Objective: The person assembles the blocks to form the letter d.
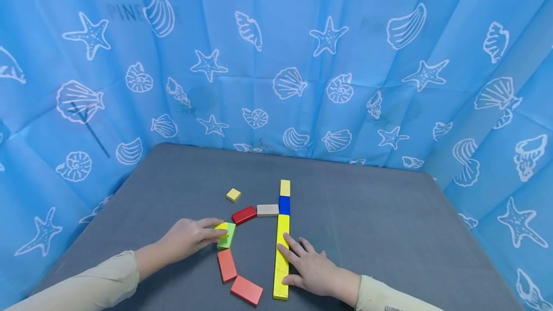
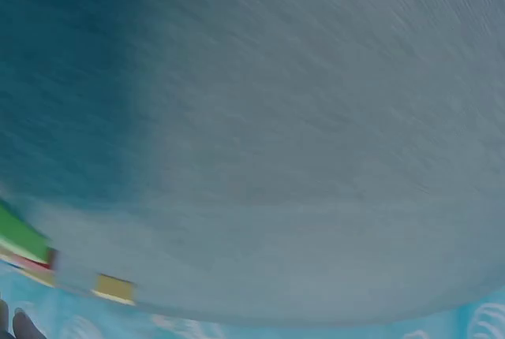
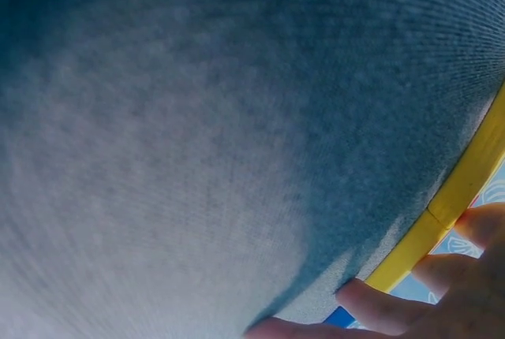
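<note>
In the head view my left hand (image 1: 192,236) pinches a small bright yellow block (image 1: 222,227) between thumb and fingers. That block overlaps a light green block (image 1: 230,238) at the left of a curve of blocks. My right hand (image 1: 311,268) has its fingers spread, with fingertips resting on a long yellow strip of blocks (image 1: 282,253). A seam between two yellow blocks (image 3: 436,214) shows in the right wrist view. Above the strip, a blue block (image 1: 284,205) and a pale yellow block (image 1: 285,187) continue the straight line.
A red block (image 1: 244,215) and a pale wooden block (image 1: 268,210) form the curve's top, and two coral blocks (image 1: 226,266) its lower left. One pale yellow block (image 1: 233,195) lies apart, farther back. Behind the grey table (image 1: 367,215) hangs a blue seashell curtain (image 1: 276,52).
</note>
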A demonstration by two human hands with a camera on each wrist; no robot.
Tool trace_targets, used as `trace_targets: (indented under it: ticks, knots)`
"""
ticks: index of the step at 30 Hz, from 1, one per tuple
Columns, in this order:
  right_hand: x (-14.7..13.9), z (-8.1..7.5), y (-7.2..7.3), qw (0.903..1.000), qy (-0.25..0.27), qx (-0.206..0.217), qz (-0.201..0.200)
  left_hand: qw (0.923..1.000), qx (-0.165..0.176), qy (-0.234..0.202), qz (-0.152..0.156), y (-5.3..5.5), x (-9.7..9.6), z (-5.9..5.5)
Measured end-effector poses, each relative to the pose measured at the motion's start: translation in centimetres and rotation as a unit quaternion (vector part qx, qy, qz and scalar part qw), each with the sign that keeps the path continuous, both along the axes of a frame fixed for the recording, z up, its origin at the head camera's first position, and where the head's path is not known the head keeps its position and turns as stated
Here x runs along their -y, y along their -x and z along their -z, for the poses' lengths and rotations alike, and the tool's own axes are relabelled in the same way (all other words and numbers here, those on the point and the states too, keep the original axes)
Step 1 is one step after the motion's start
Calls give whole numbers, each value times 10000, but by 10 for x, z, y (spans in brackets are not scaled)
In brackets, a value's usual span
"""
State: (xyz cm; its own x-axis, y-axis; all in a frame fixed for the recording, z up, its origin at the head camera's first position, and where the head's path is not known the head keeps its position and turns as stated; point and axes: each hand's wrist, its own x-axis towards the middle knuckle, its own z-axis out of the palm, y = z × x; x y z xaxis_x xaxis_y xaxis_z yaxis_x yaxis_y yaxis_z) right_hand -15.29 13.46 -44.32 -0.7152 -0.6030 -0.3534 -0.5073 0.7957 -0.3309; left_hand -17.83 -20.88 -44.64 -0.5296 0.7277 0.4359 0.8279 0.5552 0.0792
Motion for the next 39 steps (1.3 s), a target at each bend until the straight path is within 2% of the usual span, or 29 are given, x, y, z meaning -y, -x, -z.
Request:
trace_targets:
  ticks: [4, 11, 17, 21, 27, 30, 39]
  knots:
    - [-2, 1, 0, 10000, 8, 4, 13, 9989, 116, -198, 397, -17, -14, -3]
    - [-3, -2, 1, 10000, 5, -13, 0, 9941, 594, -356, 830, -42, -45, -1]
    - [-4, -2, 1, 9999, 53, -76, -86, 9821, 1329, -357, 1284, -58, -75, -1]
    - [-4, -2, -1, 9998, 102, -118, -106, 9759, 1584, -255, 1480, -62, -90, 0]
    - [-4, -2, -2, 9995, 184, -165, -182, 9670, 2032, 14, 1535, -65, -99, 4]
    - [-4, -1, -2, 9995, 187, -176, -198, 9632, 2255, 170, 1450, -67, -99, 5]
    - [-3, 0, -3, 9996, 197, -107, -142, 9644, 2355, 418, 1129, -69, -96, 7]
